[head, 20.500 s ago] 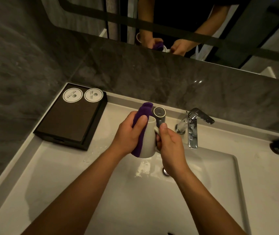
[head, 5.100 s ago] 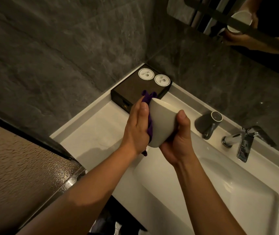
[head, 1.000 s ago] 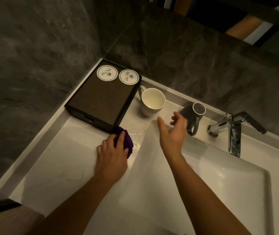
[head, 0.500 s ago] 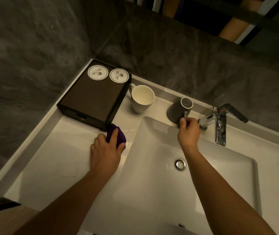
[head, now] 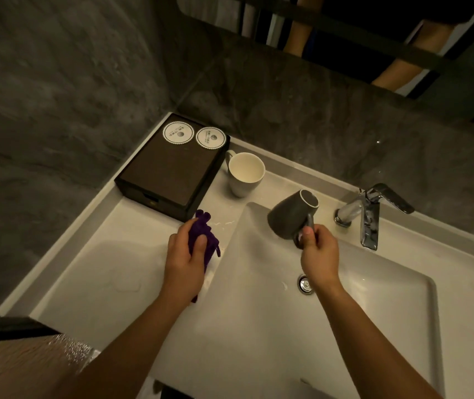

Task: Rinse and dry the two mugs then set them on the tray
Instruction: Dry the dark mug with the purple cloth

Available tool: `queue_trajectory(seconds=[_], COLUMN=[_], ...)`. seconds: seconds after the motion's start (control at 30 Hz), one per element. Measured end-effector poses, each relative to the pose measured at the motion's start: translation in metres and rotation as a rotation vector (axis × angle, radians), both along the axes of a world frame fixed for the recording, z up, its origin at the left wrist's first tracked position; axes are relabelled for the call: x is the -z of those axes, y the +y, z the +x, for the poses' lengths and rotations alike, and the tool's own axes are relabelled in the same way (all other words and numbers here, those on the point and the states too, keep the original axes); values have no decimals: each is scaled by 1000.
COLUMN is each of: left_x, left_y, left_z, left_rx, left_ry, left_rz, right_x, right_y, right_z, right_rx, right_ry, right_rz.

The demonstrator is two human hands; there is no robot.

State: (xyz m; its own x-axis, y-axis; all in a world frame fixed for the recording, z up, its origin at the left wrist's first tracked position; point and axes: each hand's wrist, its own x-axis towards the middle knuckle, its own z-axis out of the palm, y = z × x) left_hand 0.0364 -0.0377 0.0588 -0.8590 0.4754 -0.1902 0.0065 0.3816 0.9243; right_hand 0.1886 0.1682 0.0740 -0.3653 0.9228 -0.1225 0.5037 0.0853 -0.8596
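My right hand (head: 317,254) grips the handle of the dark grey mug (head: 289,217) and holds it tilted, mouth up and to the right, above the left part of the basin. The white mug (head: 244,175) stands upright on the counter, just right of the dark tray (head: 169,171). The tray sits in the back left corner and carries two round white coasters (head: 178,133). My left hand (head: 185,262) rests on the counter beside the basin, closed on a purple cloth (head: 202,237).
A chrome tap (head: 369,214) stands behind the white basin (head: 359,312), its spout to the right of the grey mug. The drain (head: 304,283) lies below my right wrist. Water drops lie on the counter near the cloth. A mirror hangs above the dark stone wall.
My right hand has taken the grey mug by its handle and lifted it off the counter, over the basin. My left hand stays on the cloth.
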Motion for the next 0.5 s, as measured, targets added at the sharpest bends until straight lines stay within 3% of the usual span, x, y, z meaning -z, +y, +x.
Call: queue_trajectory(seconds=[0.27,0.5], left_x=[-54,-89], left_y=[7,-8], left_z=[12,5], left_rx=[-24,252], left_ry=[-337,-82], left_rz=[210,49], right_x=[-48,-63], right_y=[-60,-74], right_z=[-1,-6], right_rx=[55,88], right_ry=[440,681], right_rz=[-535,-956])
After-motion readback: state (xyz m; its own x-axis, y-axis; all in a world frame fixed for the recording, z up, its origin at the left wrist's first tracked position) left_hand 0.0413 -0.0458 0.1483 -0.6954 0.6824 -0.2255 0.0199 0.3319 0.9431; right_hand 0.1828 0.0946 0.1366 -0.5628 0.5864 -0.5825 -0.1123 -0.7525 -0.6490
